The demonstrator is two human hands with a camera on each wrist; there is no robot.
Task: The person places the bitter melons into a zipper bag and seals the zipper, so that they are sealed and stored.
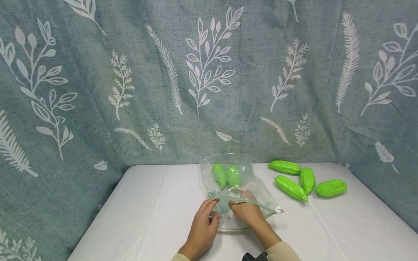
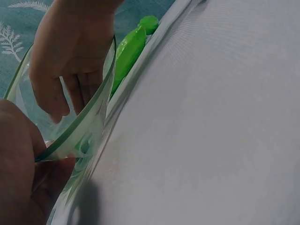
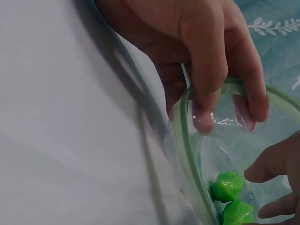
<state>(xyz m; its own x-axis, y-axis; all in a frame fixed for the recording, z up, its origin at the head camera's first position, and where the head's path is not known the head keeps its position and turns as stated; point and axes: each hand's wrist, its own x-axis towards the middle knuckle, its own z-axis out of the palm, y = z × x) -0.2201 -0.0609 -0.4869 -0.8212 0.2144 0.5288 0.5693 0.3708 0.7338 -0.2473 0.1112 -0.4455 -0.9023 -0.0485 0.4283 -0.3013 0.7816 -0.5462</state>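
Note:
A clear zip bag with a green-edged mouth lies on the table, its opening towards me. Inside, at its far end, are two bright green bumpy gourds, a left one and a right one; their rounded ends show in the right wrist view. My left hand pinches the bag's rim at the left of the mouth, thumb and fingers on either side of the film. Through the mouth reaches my right hand, its fingers loosely extended inside the bag, apart from the gourds and with nothing visible in them.
Several more green gourds lie in a loose group to the right of the bag. The table has a white cover. A blue-green curtain with white leaf prints hangs behind it and along both sides.

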